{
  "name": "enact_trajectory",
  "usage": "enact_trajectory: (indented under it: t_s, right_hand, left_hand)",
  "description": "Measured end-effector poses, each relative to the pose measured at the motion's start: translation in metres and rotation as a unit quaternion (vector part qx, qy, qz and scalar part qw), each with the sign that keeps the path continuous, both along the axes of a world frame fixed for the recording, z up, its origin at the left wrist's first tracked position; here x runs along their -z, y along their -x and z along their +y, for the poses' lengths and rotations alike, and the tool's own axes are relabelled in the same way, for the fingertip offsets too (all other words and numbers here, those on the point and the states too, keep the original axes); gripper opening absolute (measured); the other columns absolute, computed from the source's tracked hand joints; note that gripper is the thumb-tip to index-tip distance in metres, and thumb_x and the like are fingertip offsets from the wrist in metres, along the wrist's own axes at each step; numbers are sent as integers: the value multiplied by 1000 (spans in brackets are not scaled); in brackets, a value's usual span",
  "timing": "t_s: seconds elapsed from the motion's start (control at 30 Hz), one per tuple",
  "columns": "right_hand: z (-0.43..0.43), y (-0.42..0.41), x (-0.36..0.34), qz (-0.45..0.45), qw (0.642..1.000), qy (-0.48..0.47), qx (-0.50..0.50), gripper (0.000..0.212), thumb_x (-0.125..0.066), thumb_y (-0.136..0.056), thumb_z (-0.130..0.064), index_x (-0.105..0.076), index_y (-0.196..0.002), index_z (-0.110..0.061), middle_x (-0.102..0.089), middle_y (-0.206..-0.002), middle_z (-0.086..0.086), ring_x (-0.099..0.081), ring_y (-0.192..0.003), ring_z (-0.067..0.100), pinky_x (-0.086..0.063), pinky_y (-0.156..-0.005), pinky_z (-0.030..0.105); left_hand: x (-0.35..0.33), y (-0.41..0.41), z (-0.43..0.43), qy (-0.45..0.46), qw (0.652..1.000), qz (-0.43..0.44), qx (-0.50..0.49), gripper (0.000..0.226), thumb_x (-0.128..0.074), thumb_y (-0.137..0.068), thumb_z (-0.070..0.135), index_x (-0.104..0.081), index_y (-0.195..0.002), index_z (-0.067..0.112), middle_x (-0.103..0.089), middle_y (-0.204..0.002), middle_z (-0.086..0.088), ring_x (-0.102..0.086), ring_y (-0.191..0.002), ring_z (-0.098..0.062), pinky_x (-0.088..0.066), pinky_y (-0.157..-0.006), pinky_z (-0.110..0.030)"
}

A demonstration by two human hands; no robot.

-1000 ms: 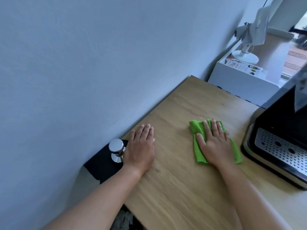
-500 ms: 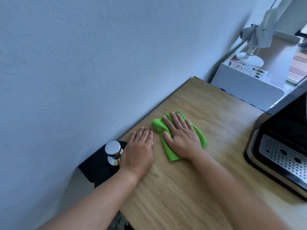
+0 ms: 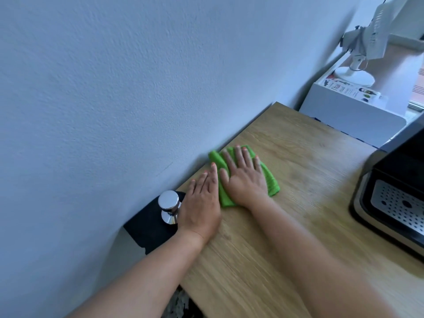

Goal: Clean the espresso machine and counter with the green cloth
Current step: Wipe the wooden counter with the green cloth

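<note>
The green cloth has travelled across the worktop: 1 s ago it lay close to the espresso machine at 3 o'clock; now it sits at the wall edge, abt 11 o'clock from view centre, right up against the left hand. Right hand lies flat on top of the cloth, fingers spread apart & pressing down, not clamped round it. Left hand is palm-down on the wood, fingers together, holding nothing, prob. bracing.

Meaning, as I judge it: one sweep from machine side to wall is done, so the middle strip of worktop has been wiped. Machine itself looks untouched by the cloth at this pt; its drip grille shows at 3–4 o'clock.

Edges/room: cloth is hard up to the wall at 11, no room left that way. At 9 o'clock a chrome tamper stands on a black mat, just beside the left hand's outer edge – could be knocked if that hand shifts. Open wood runs toward 1 o'clock up to the worktop's far end, & back toward 3 to the machine. Near edge at 6–7 drops off. Frame is a bit blurred w/ motion.
</note>
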State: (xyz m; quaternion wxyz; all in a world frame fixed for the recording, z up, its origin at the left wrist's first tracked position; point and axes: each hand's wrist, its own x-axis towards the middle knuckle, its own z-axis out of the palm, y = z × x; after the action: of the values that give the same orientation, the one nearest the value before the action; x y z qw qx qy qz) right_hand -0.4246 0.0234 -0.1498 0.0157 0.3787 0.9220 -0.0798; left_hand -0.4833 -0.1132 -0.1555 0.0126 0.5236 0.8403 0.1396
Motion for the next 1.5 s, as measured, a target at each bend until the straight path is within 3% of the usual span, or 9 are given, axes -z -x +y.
enact_trajectory:
  t_s: [0.17, 0.4, 0.53, 0.73, 0.87, 1.0, 1.17, 1.33, 1.5]
  right_hand:
    - [-3, -90, -2, -11, 998, -12, -57, 66, -3, -91, -66, 4, -153, -43, 13, -162, -5, 13, -149, 15, 7, -121, 39]
    - [74, -51, -6, -22, 983, 12, 184, 70, -11, -95, -64, -2, -156, -32, 9, -164, 6, 7, -151, 24, 1, -121, 51]
    - [4, -18, -1, -1, 996, 15, 89, 70, -13, -95, -63, -3, -156, -31, 6, -164, 5, 7, -151, 23, 3, -121, 49]
    - [-86, -133, -1, 10, 1000, -18, 6, 75, -8, -87, -75, -11, -154, -42, 1, -164, -4, 2, -151, 15, -3, -122, 43]
    - [-30, -175, -3, -22, 991, -17, 133, 83, -6, -82, -82, -7, -154, -42, 3, -165, -3, 4, -151, 15, -3, -122, 45]
    - [-3, -130, -2, -8, 974, 7, 227, 82, -14, -86, -78, -8, -156, -35, 5, -165, 3, 6, -151, 21, 1, -121, 49]
    - [-91, -92, -1, -1, 994, 20, 109, 75, -13, -90, -70, -4, -155, -35, 7, -165, 2, 10, -151, 19, 3, -121, 47]
    - [-160, -187, -8, -24, 999, 14, 24, 69, -10, -89, -73, 5, -151, -47, 18, -161, -9, 19, -148, 11, 8, -121, 39]
    - [-103, -243, -11, -52, 972, 14, 227, 76, -6, -85, -76, 2, -153, -43, 10, -164, -4, 11, -150, 14, 2, -122, 42]
  left_hand:
    - [-1, 1, 0, 9, 1000, 0, -10, 69, -11, -86, 8, 19, -148, 2, -9, -161, -10, -7, -149, -18, -8, -121, -33]
    - [-3, 2, -1, 11, 1000, 3, -5, 72, -24, -90, 4, 17, -149, 3, -9, -161, -11, -6, -149, -18, -4, -121, -31]
    - [-5, 2, -3, 14, 1000, -2, -9, 69, -24, -92, 6, 15, -149, 0, -9, -161, -13, -9, -149, -18, -6, -121, -31]
    - [-11, -4, -6, 21, 999, -29, -8, 76, -34, -95, 14, 18, -148, 0, -8, -161, -13, -10, -149, -19, -7, -121, -30]
    - [-6, -3, -4, 14, 1000, -18, -12, 70, -26, -92, 6, 16, -149, 1, -12, -160, -14, -12, -148, -21, -10, -121, -32]
    - [-5, -6, 0, 33, 999, -13, -14, 61, -21, -102, 19, 13, -150, 2, -11, -161, -14, -11, -149, -22, -10, -121, -35]
    - [-8, -10, 5, 96, 995, -12, -16, 58, -20, -102, 19, 7, -151, 3, -5, -161, -14, -2, -149, -25, -2, -121, -40]
    - [-11, -24, -20, 122, 990, 28, 64, 55, -21, -102, 17, -3, -153, 5, 0, -162, -13, 3, -149, -26, 1, -121, -42]
    - [3, -29, -61, 70, 988, 30, 135, 52, -15, -104, 24, -9, -154, 11, -2, -163, -4, 4, -149, -16, 4, -121, -40]
